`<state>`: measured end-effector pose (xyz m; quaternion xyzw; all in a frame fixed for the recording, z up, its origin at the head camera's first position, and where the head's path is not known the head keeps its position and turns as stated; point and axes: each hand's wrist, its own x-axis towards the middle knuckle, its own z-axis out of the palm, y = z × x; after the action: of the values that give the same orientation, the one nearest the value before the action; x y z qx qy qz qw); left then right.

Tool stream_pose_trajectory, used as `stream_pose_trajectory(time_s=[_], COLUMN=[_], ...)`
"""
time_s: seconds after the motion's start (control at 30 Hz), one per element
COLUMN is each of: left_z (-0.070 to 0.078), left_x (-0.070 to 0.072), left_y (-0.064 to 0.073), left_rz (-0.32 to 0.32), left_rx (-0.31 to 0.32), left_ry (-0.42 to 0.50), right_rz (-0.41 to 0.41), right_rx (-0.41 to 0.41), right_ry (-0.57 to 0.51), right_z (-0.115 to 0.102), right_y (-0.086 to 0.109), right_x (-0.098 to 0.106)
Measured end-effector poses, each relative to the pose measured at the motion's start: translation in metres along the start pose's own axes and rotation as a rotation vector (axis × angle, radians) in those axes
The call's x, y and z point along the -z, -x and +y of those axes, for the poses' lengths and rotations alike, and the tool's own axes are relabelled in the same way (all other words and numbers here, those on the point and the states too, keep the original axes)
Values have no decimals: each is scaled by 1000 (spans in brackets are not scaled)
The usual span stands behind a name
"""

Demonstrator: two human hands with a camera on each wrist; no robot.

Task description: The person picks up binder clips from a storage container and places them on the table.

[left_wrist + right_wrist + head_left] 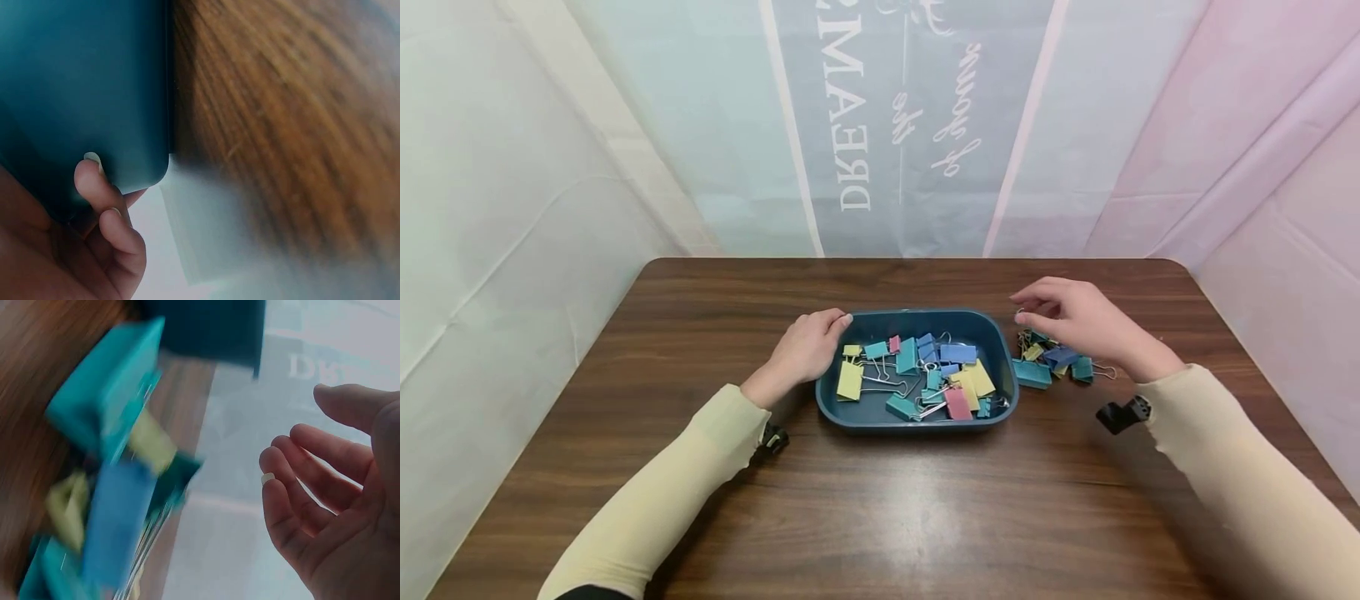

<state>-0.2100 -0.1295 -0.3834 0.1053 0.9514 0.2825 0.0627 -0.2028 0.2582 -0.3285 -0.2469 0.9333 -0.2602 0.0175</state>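
Note:
A dark teal tray (880,427) on the table holds binder clips (907,356) in yellow, teal, blue and pink. My left hand (805,345) grips the tray's left end, with the thumb at the rim; the left wrist view shows curled fingers (94,187) against the tray's outer wall. Just beyond the tray's right end lies a pile of more binder clips (1060,360) in teal, blue and yellow. Above that pile hovers my right hand (1078,317), fingers loosely bent and thumb apart. Nothing shows between its fingers in the right wrist view, where the clips (119,519) look blurred.
The brown wooden table (917,517) extends around the tray on every side. Pale printed sheeting (902,167) hangs behind the far edge and along both sides. A small black device (1123,414) sits at the right wrist, another (772,439) at the left.

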Motion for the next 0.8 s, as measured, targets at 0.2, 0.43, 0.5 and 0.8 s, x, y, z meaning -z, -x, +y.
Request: stream_pose_trajectory(time_s=[0.2, 0.43, 0.5, 0.8], left_z=[0, 0, 0, 0], left_x=[0, -1, -1, 1], left_y=[0, 0, 0, 2], left_rz=[-8, -2, 3, 13], left_rx=[6, 11, 10, -16], left_ry=[9, 6, 8, 6], right_rz=[-15, -79, -97, -175], right_rx=[82, 141, 171, 237], right_ry=[-30, -60, -52, -49], right_z=[-29, -66, -74, -96], right_y=[-24, -55, -64, -91], right_x=[-15, -22, -25, -52])
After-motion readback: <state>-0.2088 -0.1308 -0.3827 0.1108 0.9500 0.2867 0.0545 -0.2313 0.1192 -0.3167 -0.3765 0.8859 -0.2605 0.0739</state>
